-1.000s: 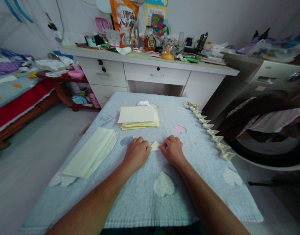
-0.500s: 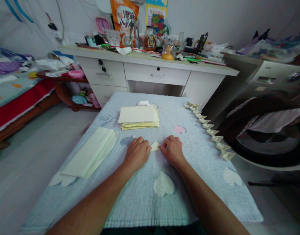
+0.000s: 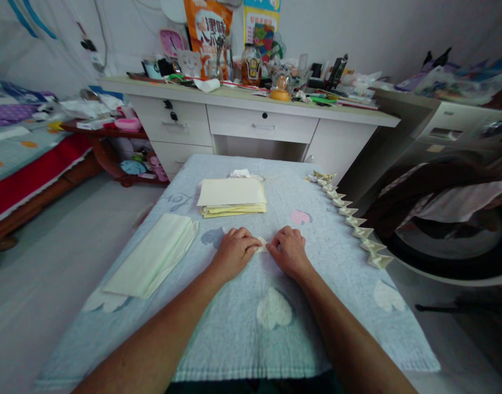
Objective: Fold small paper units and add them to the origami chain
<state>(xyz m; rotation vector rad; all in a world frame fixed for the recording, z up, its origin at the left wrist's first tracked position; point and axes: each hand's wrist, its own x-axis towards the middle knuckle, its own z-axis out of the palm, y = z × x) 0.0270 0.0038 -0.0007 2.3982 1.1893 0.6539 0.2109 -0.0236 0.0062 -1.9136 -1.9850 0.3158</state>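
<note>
A small folded piece of cream paper (image 3: 262,246) lies on the cloth-covered table (image 3: 234,339) between my hands. My left hand (image 3: 237,249) is closed, its thumb and fingertips pressing the paper's left part and covering some of it. My right hand (image 3: 289,249) pinches the right corner with curled fingers. Beyond them sits a stack of cream and yellow paper sheets (image 3: 232,192). To the left lies a folded pale green paper bundle (image 3: 155,254). Along the right side runs a row of folded paper pieces (image 3: 360,227), set one behind another.
A white desk (image 3: 263,123) stands behind the table, crowded with a jar (image 3: 251,65), an orange bag (image 3: 209,38) and other clutter. On the right is a washing machine (image 3: 451,131) with clothes hanging at its door. A bed (image 3: 38,169) is at the left.
My left hand has slid slightly right, its fingertips now further over the small folded paper, hiding more of it. My right hand has stayed nearly still at the right corner.
</note>
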